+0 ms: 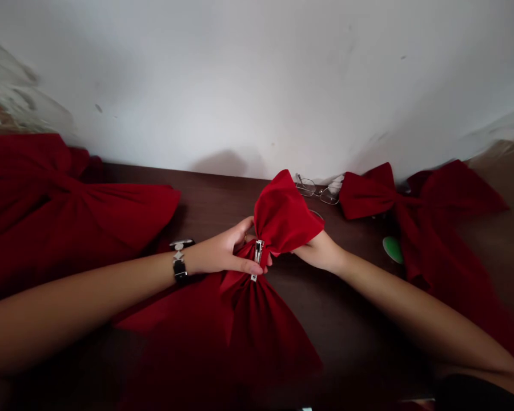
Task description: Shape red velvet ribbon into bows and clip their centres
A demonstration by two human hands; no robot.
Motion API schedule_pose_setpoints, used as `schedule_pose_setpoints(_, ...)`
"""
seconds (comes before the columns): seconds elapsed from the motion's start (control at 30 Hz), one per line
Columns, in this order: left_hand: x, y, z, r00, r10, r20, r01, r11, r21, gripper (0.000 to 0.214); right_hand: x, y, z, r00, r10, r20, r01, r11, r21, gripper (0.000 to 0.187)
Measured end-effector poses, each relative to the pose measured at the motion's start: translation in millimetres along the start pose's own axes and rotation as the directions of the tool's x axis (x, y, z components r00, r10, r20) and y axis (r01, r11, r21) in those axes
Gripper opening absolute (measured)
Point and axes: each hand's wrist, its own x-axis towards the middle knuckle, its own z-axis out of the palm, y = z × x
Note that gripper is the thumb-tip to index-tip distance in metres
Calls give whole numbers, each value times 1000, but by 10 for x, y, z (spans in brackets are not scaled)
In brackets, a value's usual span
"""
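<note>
A large red fabric bow (278, 214) lies across the middle of the dark table, with one loop raised and long folds spreading toward me. At its gathered centre sits a narrow metal clip (257, 254). My left hand (227, 252) pinches the bow at the gathered centre, its fingers right beside the clip. My right hand (317, 251) grips the far side of the centre, and its fingertips are hidden under the raised red loop. A black and silver bracelet (180, 260) circles my left wrist.
A similar red bow (68, 200) lies at the left, and another (411, 197) lies at the right. Wire-framed glasses (317, 190) and a green oval object (393, 250) rest on the dark wooden table (214, 200), which meets a white wall (257, 85).
</note>
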Motion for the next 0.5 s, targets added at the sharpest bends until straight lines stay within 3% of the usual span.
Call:
schedule_pose_setpoints(0.17,32,3,-7,999,-15,-38,16,1000,22,44,68,40,-11,999,-22,-47,22,1000,13,14)
schedule_pose_setpoints(0.37,44,-2,-9,997,5,-74,0,997,73,41,116,134,-116,998,-32,58,30,999,25,22)
schedule_pose_setpoints(0.5,45,-6,-6,994,10,-108,0,995,97,51,143,153,-120,999,-21,-39,20,1000,-19,18)
